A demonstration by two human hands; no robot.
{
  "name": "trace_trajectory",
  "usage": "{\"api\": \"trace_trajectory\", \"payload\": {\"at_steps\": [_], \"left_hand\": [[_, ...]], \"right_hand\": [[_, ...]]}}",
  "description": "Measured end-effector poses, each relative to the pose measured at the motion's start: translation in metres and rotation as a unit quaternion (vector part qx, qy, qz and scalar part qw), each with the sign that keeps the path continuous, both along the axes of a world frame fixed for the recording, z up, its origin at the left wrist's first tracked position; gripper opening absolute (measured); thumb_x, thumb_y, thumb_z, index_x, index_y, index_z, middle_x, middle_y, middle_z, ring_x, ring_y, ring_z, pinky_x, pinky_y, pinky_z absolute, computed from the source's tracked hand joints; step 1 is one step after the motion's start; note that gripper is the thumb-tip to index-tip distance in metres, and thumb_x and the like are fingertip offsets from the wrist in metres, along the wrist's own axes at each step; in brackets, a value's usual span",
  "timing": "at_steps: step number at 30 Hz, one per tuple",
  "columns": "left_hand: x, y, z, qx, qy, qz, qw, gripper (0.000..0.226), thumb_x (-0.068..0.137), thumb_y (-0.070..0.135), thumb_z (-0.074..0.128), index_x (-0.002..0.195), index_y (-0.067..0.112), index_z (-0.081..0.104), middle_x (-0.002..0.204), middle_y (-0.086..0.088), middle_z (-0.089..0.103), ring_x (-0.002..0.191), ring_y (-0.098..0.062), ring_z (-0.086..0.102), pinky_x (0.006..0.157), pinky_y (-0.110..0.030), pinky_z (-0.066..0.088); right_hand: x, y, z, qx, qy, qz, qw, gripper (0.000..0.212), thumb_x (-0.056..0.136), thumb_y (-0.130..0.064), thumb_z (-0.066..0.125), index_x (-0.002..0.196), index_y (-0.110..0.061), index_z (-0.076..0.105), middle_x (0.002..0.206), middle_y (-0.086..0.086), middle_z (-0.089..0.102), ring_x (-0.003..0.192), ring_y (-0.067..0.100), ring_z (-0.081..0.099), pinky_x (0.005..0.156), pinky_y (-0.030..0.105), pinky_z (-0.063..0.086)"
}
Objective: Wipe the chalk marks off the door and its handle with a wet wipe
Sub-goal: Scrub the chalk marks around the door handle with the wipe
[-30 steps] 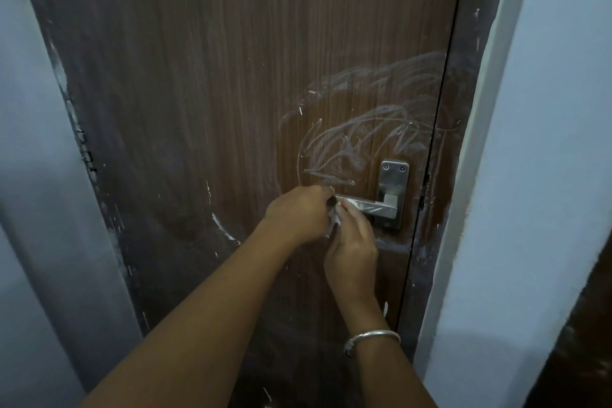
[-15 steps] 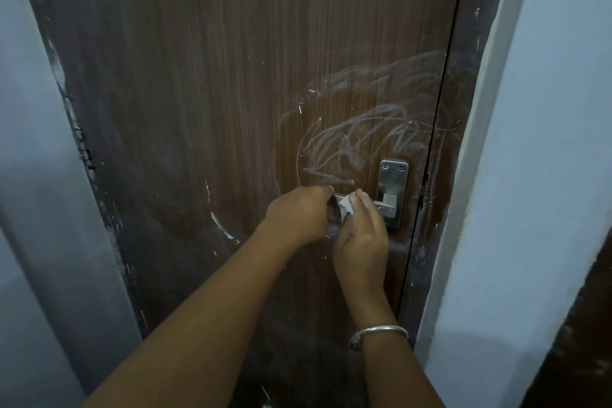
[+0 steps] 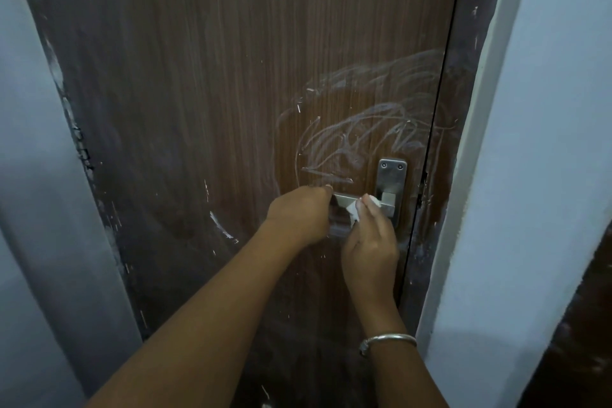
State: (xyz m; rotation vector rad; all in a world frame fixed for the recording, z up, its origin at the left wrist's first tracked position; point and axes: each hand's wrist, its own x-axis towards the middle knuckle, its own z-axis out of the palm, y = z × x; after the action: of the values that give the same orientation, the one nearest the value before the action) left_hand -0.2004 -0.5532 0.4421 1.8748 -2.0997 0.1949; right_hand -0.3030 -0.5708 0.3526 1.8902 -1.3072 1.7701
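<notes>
Domestic-looking indoor doorway; wood-grain door [image 3: 215, 93], steel lever handle [image 3: 346, 199], pale painted walls [image 3: 546, 142], chalk scribbles [image 3: 364, 139] above it

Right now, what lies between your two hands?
In the head view, a short bare stretch of the handle shows between the left hand and the right hand, with a corner of the wet wipe below it.

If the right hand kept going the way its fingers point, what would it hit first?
The handle lever: the right hand holds its wet wipe right against it. Past that, probably the chalk-marked door, though depth is unclear.
</notes>
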Motion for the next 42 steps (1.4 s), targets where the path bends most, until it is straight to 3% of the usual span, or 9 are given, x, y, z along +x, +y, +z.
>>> {"api": "trace_trajectory", "payload": {"at_steps": [4,8,13,21,28,32,36,39,42], "left_hand": [[-0.001,0.001,0.0,-0.011,-0.007,0.002,1.0,0.048,0.085,0.012,0.052,0.132,0.014,0.042,0.116,-0.012,0.058,0.103,-0.03,0.057,0.072,-0.036,0.043],[-0.002,0.001,0.0,-0.007,-0.015,0.003,1.0,0.051,0.084,0.009,0.051,0.133,0.013,0.041,0.113,-0.013,0.058,0.099,-0.03,0.058,0.068,-0.035,0.041],[0.0,0.001,-0.001,-0.009,-0.019,-0.001,1.0,0.052,0.084,0.009,0.051,0.135,0.014,0.038,0.114,-0.011,0.058,0.099,-0.028,0.057,0.071,-0.037,0.044],[-0.001,-0.001,-0.003,-0.013,-0.013,-0.006,1.0,0.051,0.086,0.008,0.05,0.135,0.012,0.038,0.112,-0.012,0.058,0.097,-0.028,0.058,0.068,-0.035,0.043],[-0.002,-0.002,-0.007,-0.031,-0.003,0.0,1.0,0.049,0.087,0.011,0.051,0.134,0.012,0.038,0.109,-0.012,0.059,0.096,-0.029,0.058,0.066,-0.034,0.04],[0.0,-0.002,-0.012,-0.026,-0.01,0.001,1.0,0.066,0.085,0.009,0.053,0.144,0.016,0.024,0.114,-0.011,0.058,0.099,-0.028,0.057,0.068,-0.035,0.042],[-0.002,-0.004,-0.012,-0.03,-0.015,0.007,0.999,0.065,0.086,0.01,0.052,0.144,0.015,0.023,0.117,-0.011,0.056,0.1,-0.028,0.057,0.069,-0.035,0.042],[-0.003,-0.004,-0.013,-0.032,-0.027,0.011,0.999,0.067,0.086,0.012,0.052,0.145,0.013,0.02,0.117,-0.012,0.056,0.1,-0.028,0.057,0.068,-0.035,0.042],[-0.001,-0.003,-0.017,-0.023,-0.04,0.02,0.999,0.072,0.087,0.014,0.05,0.148,0.017,0.01,0.118,-0.013,0.055,0.102,-0.03,0.056,0.069,-0.037,0.042]], "right_hand": [[-0.004,0.003,-0.008,-0.009,-0.011,0.006,1.0,0.026,0.083,0.003,0.055,0.106,0.011,0.064,0.106,0.025,0.066,0.1,0.033,0.064,0.093,0.042,0.043],[-0.008,-0.002,0.001,-0.008,-0.012,-0.018,1.0,0.028,0.08,0.009,0.061,0.108,0.012,0.062,0.109,0.026,0.064,0.1,0.035,0.064,0.095,0.044,0.039],[-0.024,0.0,-0.006,-0.013,0.014,-0.043,0.999,0.03,0.083,-0.001,0.059,0.111,0.01,0.062,0.112,0.023,0.065,0.1,0.034,0.064,0.092,0.041,0.042],[-0.047,-0.003,0.015,0.039,-0.068,-0.034,0.996,0.025,0.085,0.004,0.059,0.109,0.009,0.064,0.108,0.025,0.065,0.099,0.035,0.064,0.091,0.039,0.045],[-0.044,0.002,0.02,0.161,-0.18,0.011,0.97,0.027,0.092,-0.009,0.051,0.116,-0.006,0.064,0.098,0.013,0.07,0.083,0.022,0.063,0.071,0.023,0.045],[-0.055,-0.002,0.032,0.2,-0.111,0.0,0.973,0.025,0.09,-0.009,0.05,0.107,-0.006,0.068,0.09,0.015,0.071,0.074,0.024,0.061,0.063,0.026,0.044],[-0.064,0.003,0.041,0.169,-0.094,0.014,0.981,0.018,0.088,-0.011,0.053,0.092,-0.01,0.07,0.071,0.004,0.064,0.057,0.008,0.049,0.05,0.02,0.036],[-0.057,0.003,0.052,0.128,-0.082,0.028,0.988,0.018,0.089,-0.012,0.051,0.098,-0.011,0.067,0.081,0.006,0.067,0.071,0.019,0.056,0.055,0.026,0.041],[-0.048,0.0,0.062,0.104,-0.053,0.017,0.993,0.022,0.092,-0.013,0.048,0.11,-0.014,0.061,0.09,0.008,0.066,0.084,0.022,0.052,0.06,0.026,0.032]]}}
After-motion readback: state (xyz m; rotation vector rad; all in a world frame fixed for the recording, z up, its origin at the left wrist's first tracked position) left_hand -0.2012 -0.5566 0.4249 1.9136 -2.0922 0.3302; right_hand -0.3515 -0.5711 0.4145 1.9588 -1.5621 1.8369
